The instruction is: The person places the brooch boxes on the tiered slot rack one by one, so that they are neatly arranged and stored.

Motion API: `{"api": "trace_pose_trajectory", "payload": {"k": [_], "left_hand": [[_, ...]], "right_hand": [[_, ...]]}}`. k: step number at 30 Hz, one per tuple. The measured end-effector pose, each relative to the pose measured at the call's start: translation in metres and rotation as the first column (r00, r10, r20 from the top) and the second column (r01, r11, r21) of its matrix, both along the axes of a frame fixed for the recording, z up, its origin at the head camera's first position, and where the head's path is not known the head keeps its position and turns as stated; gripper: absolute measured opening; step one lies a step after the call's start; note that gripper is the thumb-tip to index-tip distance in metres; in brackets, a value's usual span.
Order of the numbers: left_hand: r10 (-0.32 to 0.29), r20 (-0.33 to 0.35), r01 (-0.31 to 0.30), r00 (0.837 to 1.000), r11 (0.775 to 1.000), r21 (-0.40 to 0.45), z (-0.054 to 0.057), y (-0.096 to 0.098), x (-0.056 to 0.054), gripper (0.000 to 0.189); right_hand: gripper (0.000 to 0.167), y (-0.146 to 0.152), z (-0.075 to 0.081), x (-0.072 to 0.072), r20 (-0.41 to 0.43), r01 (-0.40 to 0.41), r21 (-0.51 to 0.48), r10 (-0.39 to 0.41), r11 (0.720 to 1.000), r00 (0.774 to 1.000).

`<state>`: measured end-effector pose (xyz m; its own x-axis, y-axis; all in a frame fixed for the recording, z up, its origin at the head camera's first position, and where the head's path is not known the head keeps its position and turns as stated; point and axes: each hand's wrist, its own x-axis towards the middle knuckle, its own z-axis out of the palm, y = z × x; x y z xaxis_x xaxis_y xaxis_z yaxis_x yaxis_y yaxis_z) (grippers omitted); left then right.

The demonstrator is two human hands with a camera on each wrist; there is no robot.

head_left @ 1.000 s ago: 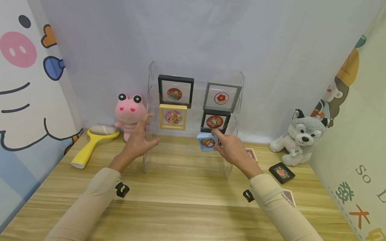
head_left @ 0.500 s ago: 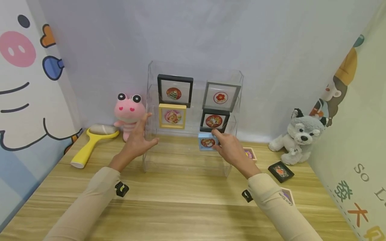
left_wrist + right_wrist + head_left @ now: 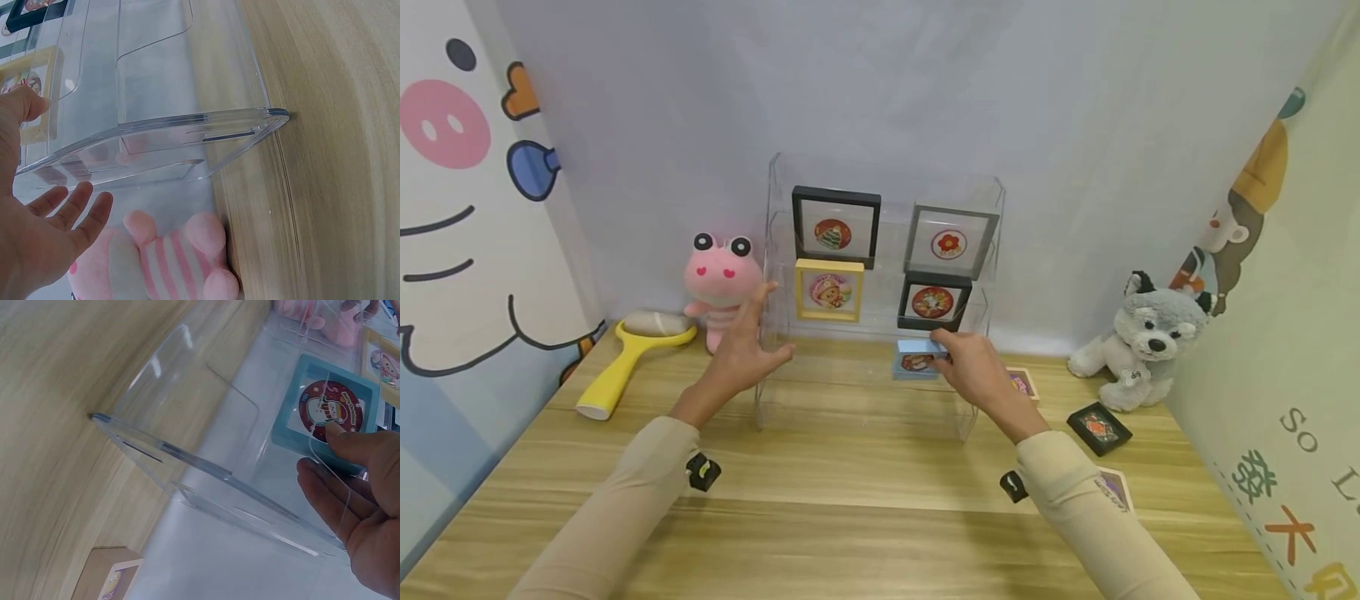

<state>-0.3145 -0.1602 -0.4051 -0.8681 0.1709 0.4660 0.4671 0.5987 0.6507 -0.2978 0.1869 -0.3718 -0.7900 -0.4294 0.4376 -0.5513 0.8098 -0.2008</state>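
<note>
In the head view my right hand (image 3: 977, 375) pinches a small light blue picture frame (image 3: 910, 348) at its right side, in front of a lower tier of the clear acrylic display stand (image 3: 865, 423). The right wrist view shows my thumb on the front of the blue frame (image 3: 289, 415), over a round red snowman picture, with fingers behind. My left hand (image 3: 741, 358) is spread at the stand's left side panel (image 3: 187, 122), thumb on the inner side and the other fingers outside. Directly above the blue frame stands a black frame (image 3: 967, 304); a yellow frame (image 3: 829, 315) shares that tier.
Higher on the stand are a black frame (image 3: 837, 195) and a grey frame (image 3: 917, 242). Left of it sit a pink plush (image 3: 724, 275) and a yellow-handled roller (image 3: 610, 379). At right are a husky plush (image 3: 1157, 333), a black frame (image 3: 1100, 428) and other frames lying flat.
The blue frame has dropped slightly in my right hand and tilted, so its top edge shows more. My left hand stays at the stand's side.
</note>
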Motion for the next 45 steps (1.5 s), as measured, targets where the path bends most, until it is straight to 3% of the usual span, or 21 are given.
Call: {"api": "trace_pose_trajectory", "payload": {"k": [8,24,29,34,45], "left_hand": [[0.002,-0.009,-0.002,1.0,1.0,0.0,-0.001,0.0,-0.002,0.09],[-0.002,-0.001,0.002,1.0,1.0,0.004,0.002,0.002,0.001,0.089],[-0.006,0.002,0.006,1.0,1.0,0.006,0.002,0.001,0.001,0.089],[-0.004,-0.004,0.004,1.0,1.0,0.006,0.0,0.0,0.0,0.089],[-0.003,-0.015,0.003,1.0,1.0,0.011,0.0,0.001,0.0,0.09]], "right_hand": [[0.018,-0.002,0.008,-0.001,0.044,0.032,0.018,-0.033,0.999,0.998],[0.021,-0.003,0.011,0.002,0.045,0.062,0.026,-0.063,0.998,0.997],[0.028,0.002,0.017,0.005,0.063,0.026,-0.003,-0.026,1.0,0.998],[0.026,0.011,0.024,0.011,0.06,-0.005,-0.04,0.008,0.999,0.998],[0.024,0.057,0.034,0.024,-0.045,0.006,-0.2,-0.015,0.98,0.999]]}}
